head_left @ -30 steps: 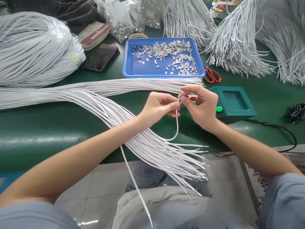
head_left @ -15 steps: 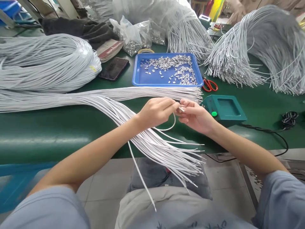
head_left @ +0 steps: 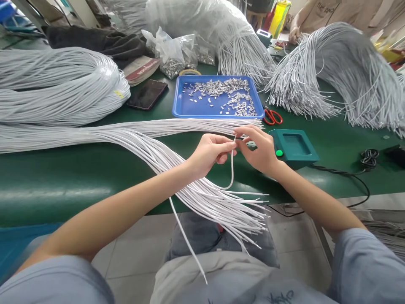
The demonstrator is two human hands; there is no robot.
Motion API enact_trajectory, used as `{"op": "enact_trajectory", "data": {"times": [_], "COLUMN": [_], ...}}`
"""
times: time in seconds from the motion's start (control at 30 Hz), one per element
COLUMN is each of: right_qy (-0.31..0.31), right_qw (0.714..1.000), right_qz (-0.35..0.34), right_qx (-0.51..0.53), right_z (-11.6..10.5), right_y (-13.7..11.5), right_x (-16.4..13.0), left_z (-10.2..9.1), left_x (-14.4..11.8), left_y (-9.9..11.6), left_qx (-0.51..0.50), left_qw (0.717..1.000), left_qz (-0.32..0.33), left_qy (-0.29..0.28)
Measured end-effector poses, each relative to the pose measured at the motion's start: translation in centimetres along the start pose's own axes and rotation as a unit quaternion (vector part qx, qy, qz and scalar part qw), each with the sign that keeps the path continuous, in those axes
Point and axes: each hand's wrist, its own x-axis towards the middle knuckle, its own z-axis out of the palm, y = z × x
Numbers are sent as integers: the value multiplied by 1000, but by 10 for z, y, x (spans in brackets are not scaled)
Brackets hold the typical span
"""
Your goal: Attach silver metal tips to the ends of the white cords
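Observation:
My left hand (head_left: 209,154) pinches a white cable (head_left: 232,166) close to its end, and the tip points upward. Below the fingers the cable bends down and back to a fanned bunch of white cables (head_left: 218,209) under my left forearm. Curled around the same tip are the fingers of my right hand (head_left: 257,147), thumb and index finger at the cable's end. Whether a small metal part sits on the tip is too small to tell. Beyond the hands lies a blue tray (head_left: 190,110) with many small metal terminals (head_left: 221,86).
Right of my hands sits a green device (head_left: 295,145) with a cord. Red-handled scissors (head_left: 272,117) lie beside the tray. Grey cable bundles (head_left: 57,84), a phone (head_left: 147,95) and bags of metal parts (head_left: 172,63) stand around. Across the table a person's hand (head_left: 295,34) shows.
The held cable's end has turned from pointing right to pointing up. My right hand has shifted, its fingers now arched over the tip. The camera view has moved slightly.

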Motion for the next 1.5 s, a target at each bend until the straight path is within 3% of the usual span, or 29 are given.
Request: {"op": "enact_trajectory", "data": {"times": [0.23,0.33,0.47,0.57,0.6,0.7,0.73,0.77,0.8,0.87,0.9,0.97,1.03,1.1,1.27,1.5], "right_qy": [-41,-63,-27,-34,-46,-113,-131,-137,-132,-106,-122,-225,-349,-410,-416,-435], "right_qw": [987,988,999,988,973,894,880,888,914,974,974,937,885,852,841,821], "right_qz": [-79,-57,6,118,168,314,334,332,308,198,158,152,164,173,215,214], "right_qx": [-135,-128,-47,94,150,298,311,287,229,1,-104,-221,-260,-275,-271,-300], "right_z": [-6,-9,-16,-19,-20,-21,-23,-26,-30,-43,-50,-62,-67,-66,-57,-54], "right_y": [2,-1,-12,-23,-27,-32,-31,-29,-25,-13,-6,6,13,15,11,11], "right_x": [2,4,7,9,9,11,13,14,16,20,21,23,23,23,28,33], "left_z": [-5,-6,-2,-1,-3,-10,-13,-14,-15,-11,-8,0,7,12,9,6], "left_x": [3,5,0,-4,-4,0,2,5,8,13,15,20,25,30,33,28], "left_y": [0,1,1,-1,-3,-10,-12,-14,-15,-17,-18,-20,-23,-27,-30,-29], "left_qx": [-54,-67,-36,111,185,354,367,355,325,240,198,140,118,114,115,113], "left_qw": [995,994,994,988,970,877,862,865,884,935,956,980,988,990,990,993], "left_qz": [-57,-69,-51,82,152,325,348,352,335,260,215,141,97,78,80,12], "left_qy": [-54,-59,-92,-72,-47,33,44,47,42,18,5,-8,-3,12,26,6]}}
